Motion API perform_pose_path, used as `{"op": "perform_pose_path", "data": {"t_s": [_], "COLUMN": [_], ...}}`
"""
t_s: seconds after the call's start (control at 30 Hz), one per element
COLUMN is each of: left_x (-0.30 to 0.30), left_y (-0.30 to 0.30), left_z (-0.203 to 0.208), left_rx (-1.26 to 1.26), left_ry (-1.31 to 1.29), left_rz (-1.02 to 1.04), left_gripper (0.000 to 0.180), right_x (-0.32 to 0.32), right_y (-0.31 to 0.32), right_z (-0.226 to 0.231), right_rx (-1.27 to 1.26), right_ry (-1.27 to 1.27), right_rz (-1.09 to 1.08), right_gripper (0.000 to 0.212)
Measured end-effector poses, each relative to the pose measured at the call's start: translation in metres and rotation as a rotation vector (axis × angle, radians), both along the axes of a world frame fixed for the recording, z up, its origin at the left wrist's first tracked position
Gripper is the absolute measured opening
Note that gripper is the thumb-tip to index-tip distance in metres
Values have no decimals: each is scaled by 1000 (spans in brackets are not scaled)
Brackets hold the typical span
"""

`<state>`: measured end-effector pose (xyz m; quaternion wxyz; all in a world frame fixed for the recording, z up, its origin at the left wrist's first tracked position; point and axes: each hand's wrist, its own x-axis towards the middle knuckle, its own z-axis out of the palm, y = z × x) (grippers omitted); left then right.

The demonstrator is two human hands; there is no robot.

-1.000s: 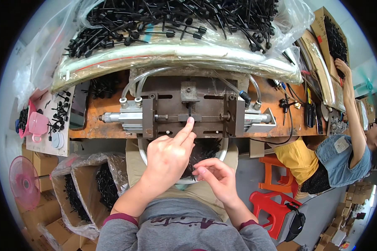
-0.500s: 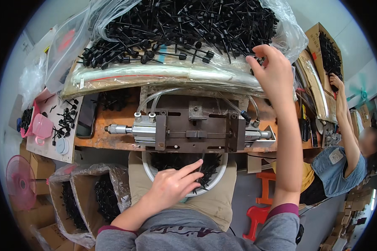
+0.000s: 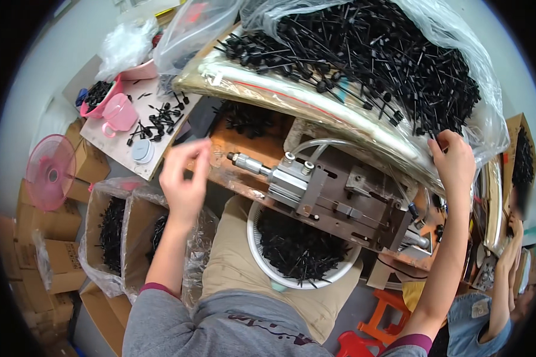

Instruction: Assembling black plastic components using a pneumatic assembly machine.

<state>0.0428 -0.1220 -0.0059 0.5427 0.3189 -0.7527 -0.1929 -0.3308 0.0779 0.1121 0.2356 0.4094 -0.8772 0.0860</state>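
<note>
My right hand (image 3: 454, 159) is at the right edge of a big heap of black stemmed plastic parts (image 3: 363, 53). Its thumb and fingertips pinch one of these parts, mostly hidden by the fingers. My left hand (image 3: 184, 181) is raised left of the bench fixture, smeared by motion; whether its fingers hold anything does not show. Between the hands stands the metal fixture (image 3: 339, 229), with a silver air cylinder (image 3: 292, 184) at its left end and a small block (image 3: 348, 209) in its middle. Below it, a white basket (image 3: 253, 238) of black parts rests on my lap.
Left, a small table (image 3: 107, 154) bears loose black parts, a pink cup (image 3: 120, 113) and a round white-lidded jar (image 3: 142, 152). Plastic-lined cartons (image 3: 131, 244) and a pink fan (image 3: 50, 172) stand lower left. A co-worker's arm (image 3: 505, 268) and a red stool (image 3: 360, 345) are at right.
My left hand has gone from above the basket up and leftward, past the fixture's left end. My right hand stays by the heap's edge, its fingers now pinched. The whole view has turned and shifted.
</note>
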Motion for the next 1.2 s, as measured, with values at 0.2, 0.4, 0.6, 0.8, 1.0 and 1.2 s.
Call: {"op": "perform_pose_path", "data": {"t_s": [0.2,0.4,0.6,0.8,1.0,1.2], "left_x": [-3,-29,-29,-33,-11,16], "left_y": [-102,-114,-124,-116,-121,-70], "left_z": [-45,-35,-32,-17,-19,2], "left_rx": [80,74,202,257,296,179], "left_ry": [-398,-585,-643,-729,-470,-99], "left_rz": [202,291,273,321,274,103], "left_gripper": [51,54,55,64,72,55], "right_x": [0,0,7,19,2,-38], "right_y": [-7,-1,-2,-11,-11,5], "right_z": [-3,-11,-7,-6,-6,-5], "right_rx": [-13,-20,-77,-322,-403,-708], "right_ry": [-52,3,-25,-93,-82,-393], "right_rz": [97,141,206,199,294,329], "right_gripper": [34,31,29,52,38,13]}}
